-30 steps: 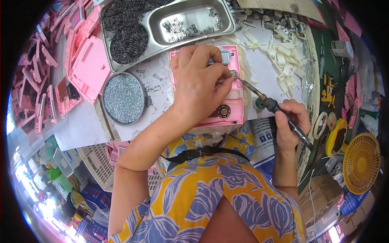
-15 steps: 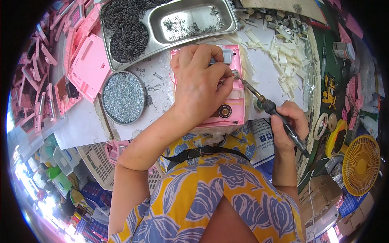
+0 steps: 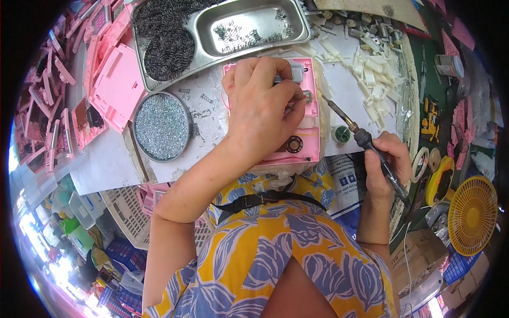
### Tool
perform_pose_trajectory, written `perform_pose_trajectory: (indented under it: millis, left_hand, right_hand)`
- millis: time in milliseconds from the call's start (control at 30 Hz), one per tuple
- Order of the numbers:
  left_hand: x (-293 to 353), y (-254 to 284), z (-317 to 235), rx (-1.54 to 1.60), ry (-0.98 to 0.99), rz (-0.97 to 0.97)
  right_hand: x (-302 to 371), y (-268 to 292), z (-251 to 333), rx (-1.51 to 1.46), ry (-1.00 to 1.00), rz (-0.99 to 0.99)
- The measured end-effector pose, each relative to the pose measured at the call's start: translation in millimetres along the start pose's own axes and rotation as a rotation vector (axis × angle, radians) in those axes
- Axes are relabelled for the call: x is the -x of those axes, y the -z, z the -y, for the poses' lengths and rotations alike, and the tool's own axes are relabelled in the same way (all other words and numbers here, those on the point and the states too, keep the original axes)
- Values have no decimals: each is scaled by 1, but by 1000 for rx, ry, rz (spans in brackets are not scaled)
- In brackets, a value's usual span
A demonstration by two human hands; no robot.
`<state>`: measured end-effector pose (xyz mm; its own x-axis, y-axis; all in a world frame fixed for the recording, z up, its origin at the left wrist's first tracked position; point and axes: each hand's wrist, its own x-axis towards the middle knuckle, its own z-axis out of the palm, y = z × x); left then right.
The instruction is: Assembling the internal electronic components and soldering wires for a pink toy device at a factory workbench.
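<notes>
A pink plastic case (image 3: pixel 311 152) lies in front of me with its inside facing up, showing a small round speaker (image 3: pixel 294 144), a grey block (image 3: pixel 295 74) and a little metal part (image 3: pixel 307 96). Over the case rests my left hand (image 3: pixel 260 108), its thumb and fingertips pinched beside the metal part; what they grip is too small to make out. My right hand (image 3: pixel 389 167) holds a soldering iron (image 3: pixel 363 139) by its dark handle. The iron's tip points up and left, just off the case's right edge and touching nothing.
A metal tray (image 3: pixel 254 52) of dark springs stands behind the case. To the left are a round dish (image 3: pixel 161 127) of small shiny pins and pink shells (image 3: pixel 116 87). White plastic parts (image 3: pixel 371 79) lie at right, above a small green pot (image 3: pixel 341 134).
My right hand has drawn the soldering iron back to the right, so its tip has left the metal part. The green pot shows more fully. My left hand stays put.
</notes>
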<state>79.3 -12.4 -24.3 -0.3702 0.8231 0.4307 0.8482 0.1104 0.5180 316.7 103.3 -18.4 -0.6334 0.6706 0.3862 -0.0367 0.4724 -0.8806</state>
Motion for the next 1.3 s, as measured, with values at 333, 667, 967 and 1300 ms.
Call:
perform_pose_trajectory:
  millis: [333,667,967,1300]
  left_hand:
    - [0,3,-4,-17,18,30]
    - [-2,1,-7,-10,35,30]
    - [-6,-4,-7,-38,8,8]
    - [-7,-5,-10,-65,0,-6]
  right_hand:
    - [-5,0,-1,21,1,13]
    - [-8,-9,-5,22,36,24]
    - [-10,-8,-6,25,19,42]
    - [-13,-11,-6,28,33,56]
